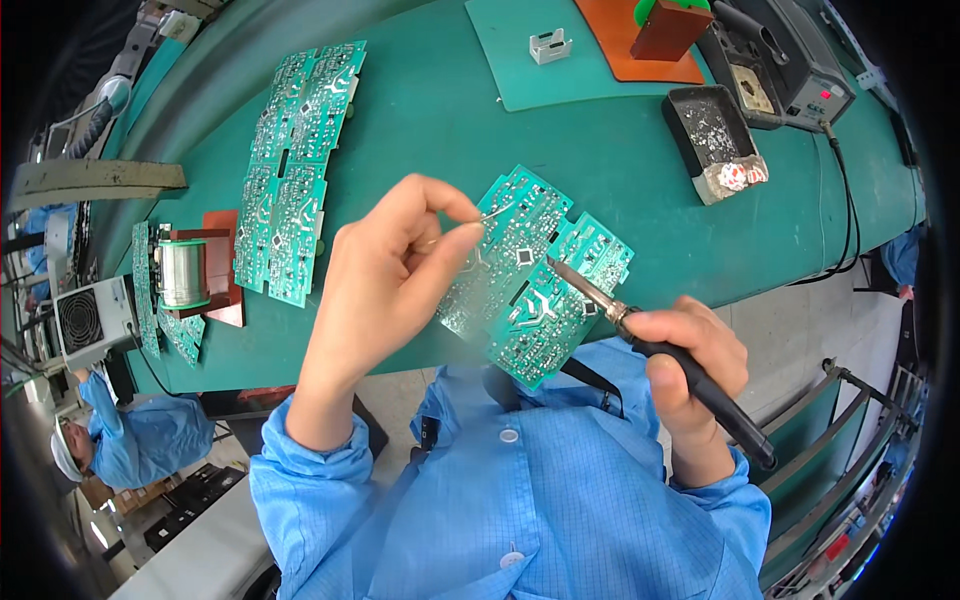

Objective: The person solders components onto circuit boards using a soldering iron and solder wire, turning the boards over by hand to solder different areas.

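A green circuit board panel [545, 275] lies on the bench mat in front of me. My left hand [400, 260] is above its left part, thumb and forefinger pinching a thin silvery wire [497, 212] that looks like solder. In my right hand [690, 365] is a soldering iron [690, 378] with a black handle, gripped between thumb and fingers. Its tip points up and left over the middle of the panel; whether it touches the board I cannot tell.
More circuit board panels [300, 170] lie to the left, beside a solder wire spool [183, 274] on a brown stand. At the back right are a black tray [705, 130], a soldering station [810, 75] and a small metal bracket [550, 46]. A person in blue [140, 440] is at far left.
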{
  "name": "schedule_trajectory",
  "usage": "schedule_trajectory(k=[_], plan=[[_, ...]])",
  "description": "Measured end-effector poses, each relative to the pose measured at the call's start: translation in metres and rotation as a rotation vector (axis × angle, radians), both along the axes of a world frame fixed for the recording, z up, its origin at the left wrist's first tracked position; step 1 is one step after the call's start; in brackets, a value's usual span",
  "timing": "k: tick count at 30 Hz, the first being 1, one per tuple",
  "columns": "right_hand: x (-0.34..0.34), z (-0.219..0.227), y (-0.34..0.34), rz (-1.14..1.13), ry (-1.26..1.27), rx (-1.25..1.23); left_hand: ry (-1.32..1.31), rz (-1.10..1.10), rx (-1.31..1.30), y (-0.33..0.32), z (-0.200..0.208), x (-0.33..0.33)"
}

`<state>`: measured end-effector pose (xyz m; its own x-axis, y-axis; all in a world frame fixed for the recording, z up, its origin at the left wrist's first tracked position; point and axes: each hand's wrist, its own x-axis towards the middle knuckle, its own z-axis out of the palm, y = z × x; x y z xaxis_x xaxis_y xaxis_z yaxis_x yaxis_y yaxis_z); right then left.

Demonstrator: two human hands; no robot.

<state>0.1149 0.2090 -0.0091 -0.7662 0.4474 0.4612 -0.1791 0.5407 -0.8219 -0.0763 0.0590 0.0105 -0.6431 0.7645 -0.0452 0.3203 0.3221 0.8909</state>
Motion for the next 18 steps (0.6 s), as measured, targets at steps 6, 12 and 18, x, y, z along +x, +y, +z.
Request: schedule_trajectory(k=[6, 12, 18], plan=[[-0.001, -0.007, -0.007, -0.037, -0.036, -0.018, 0.065, -0.199, -0.116, 0.014, 0.002, -0.013], [-0.005, -0.011, -0.004, 0.006, -0.013, 0.023, 0.178, -0.301, -0.167, 0.018, -0.002, -0.013], [-0.006, -0.015, -0.007, 0.009, 0.001, 0.011, 0.232, -0.285, -0.182, 0.019, 0.0, -0.013]])
